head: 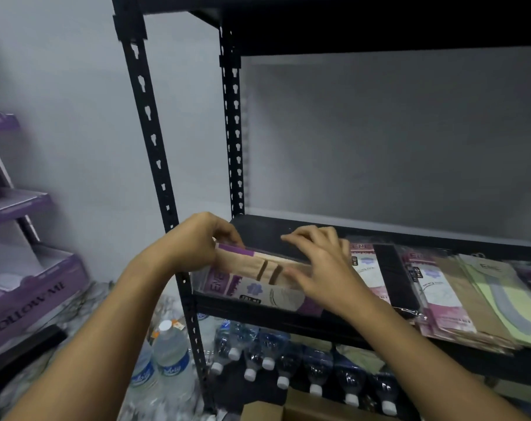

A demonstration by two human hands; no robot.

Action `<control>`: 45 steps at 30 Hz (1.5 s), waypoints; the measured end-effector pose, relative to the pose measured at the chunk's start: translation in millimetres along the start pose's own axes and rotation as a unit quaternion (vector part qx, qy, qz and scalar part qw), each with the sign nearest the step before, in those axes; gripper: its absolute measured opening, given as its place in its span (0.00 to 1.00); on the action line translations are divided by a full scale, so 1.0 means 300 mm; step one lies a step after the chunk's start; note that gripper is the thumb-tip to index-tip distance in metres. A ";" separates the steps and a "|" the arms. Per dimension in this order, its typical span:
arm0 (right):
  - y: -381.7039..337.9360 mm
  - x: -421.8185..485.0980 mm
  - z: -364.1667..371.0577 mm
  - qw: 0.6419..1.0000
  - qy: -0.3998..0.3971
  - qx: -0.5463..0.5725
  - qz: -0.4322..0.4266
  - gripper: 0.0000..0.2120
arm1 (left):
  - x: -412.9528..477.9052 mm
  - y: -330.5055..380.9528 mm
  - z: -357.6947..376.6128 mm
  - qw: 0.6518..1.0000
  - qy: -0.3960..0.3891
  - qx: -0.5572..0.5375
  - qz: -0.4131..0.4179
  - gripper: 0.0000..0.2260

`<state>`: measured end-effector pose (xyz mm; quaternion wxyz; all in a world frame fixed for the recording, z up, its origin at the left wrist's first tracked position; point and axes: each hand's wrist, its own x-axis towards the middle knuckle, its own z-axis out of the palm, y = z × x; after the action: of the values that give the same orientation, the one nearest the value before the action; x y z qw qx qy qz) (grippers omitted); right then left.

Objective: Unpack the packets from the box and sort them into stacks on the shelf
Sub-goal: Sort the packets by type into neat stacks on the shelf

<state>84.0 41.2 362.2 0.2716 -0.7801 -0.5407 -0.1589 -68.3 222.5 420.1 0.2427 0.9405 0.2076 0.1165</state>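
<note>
Clear film crinkles under both hands as a packet [264, 279] is set at the left end of the shelf [258, 229].

Left hand [194, 241] pinches the packet's purple top edge between thumb and curled fingers; right hand [322, 262] lies on it with fingers spread flat, gripping nothing. The packet rests on the shelf's front left corner, just beside the stacks [440, 287] already laid out to the right. It looks light, thin and floppy, the film likely slippery, so hold it by the stiffer card header or both short edges. The box [276, 413] sits below, near the bottles [288, 366].
</note>
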 end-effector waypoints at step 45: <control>0.304 -0.337 -0.289 0.836 0.257 0.320 0.363 0.13 | 0.079 0.560 0.559 0.876 0.104 -0.470 -0.008 0.15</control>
<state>135.9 -111.4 353.9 0.6738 -0.7208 -0.1502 -0.0621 62.6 30.9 364.3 0.6340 0.6962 0.1605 0.2958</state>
